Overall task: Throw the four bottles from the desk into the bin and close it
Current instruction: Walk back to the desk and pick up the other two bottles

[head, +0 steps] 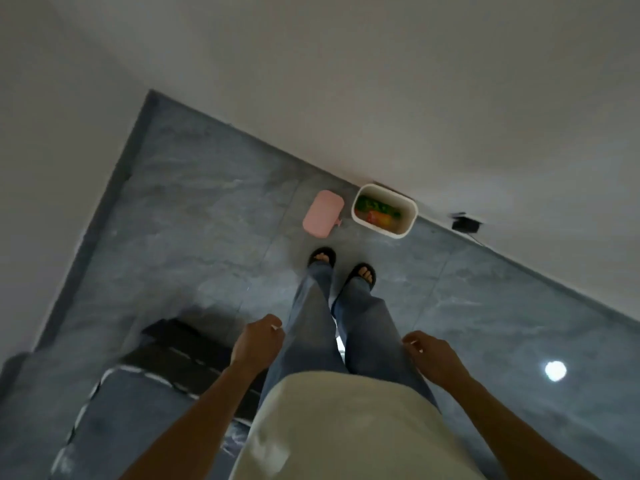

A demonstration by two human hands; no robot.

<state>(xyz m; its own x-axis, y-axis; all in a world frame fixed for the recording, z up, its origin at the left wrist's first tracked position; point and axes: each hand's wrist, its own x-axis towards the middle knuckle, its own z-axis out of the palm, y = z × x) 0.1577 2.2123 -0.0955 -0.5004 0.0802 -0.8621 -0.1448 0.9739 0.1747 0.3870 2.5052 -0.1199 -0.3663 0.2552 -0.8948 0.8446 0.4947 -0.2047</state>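
Several bottles, green and orange, lie inside the open white bin against the wall; I cannot count them. Its pink lid rests on the floor just beside it. My left hand and right hand hang empty, fingers loosely curled. Closing remains, I judge: stoop, lift the lid, seat it.

Grey marbled floor — white wall, small black device at its foot.
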